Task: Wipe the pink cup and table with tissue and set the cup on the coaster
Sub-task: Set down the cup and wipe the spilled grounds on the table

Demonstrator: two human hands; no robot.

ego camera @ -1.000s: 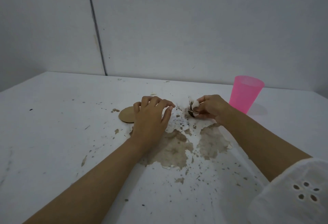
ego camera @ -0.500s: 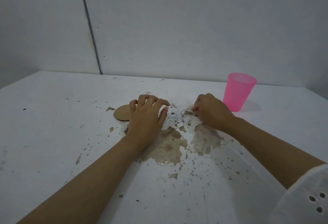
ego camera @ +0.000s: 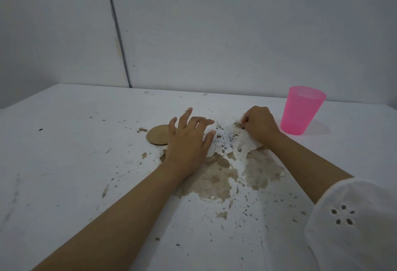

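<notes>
A pink plastic cup [ego camera: 301,110] stands upright on the white table [ego camera: 64,163], far right, just beside my right hand [ego camera: 258,123]. That hand is closed in a fist and presses a stained white tissue [ego camera: 243,141] onto the tabletop. A round brown coaster [ego camera: 158,135] lies flat left of centre. My left hand [ego camera: 189,141] rests palm down with fingers spread, its little-finger side overlapping the coaster's right edge. Dark specks lie between the two hands.
Large brown patches [ego camera: 214,176] and scattered flecks mark the table in front of my hands. A grey wall with a vertical seam [ego camera: 118,34] rises right behind the table. My white sleeve [ego camera: 352,223] fills the lower right corner.
My right hand turned the tissue down onto the table and shifted slightly right, toward the cup. My left hand's fingers uncurled and spread out flat.
</notes>
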